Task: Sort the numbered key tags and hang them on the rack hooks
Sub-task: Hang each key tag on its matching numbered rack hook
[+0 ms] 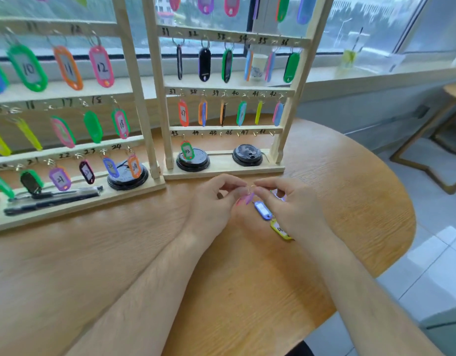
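two bare forearms reached forward over the wooden table [119,253]. the left grip [216,199] and the right grip [291,204] met just above the wood. the left grip pinched the top of a pink-purple tag [246,199] and the right grip pinched its thin wire ring [251,186]. whether that was one tag or two pressed together could not be told. a yellow tag [280,229] lay on the table, partly hidden under the right wrist, and a blue tag [262,209] lay flat just beyond it. past the fingers stood the right rack [221,173]. a green tag [187,150] marked 43 hung from its lowest rail in front of a black lid [193,163], and the rails above, numbered 37 to 42 and 31 to 36, carried more tags. to the left, the left rack [80,204] held tags such as 10, 11, 12, 18 and 24, with black pens [52,197] on its base. a window [363,24] lay behind.
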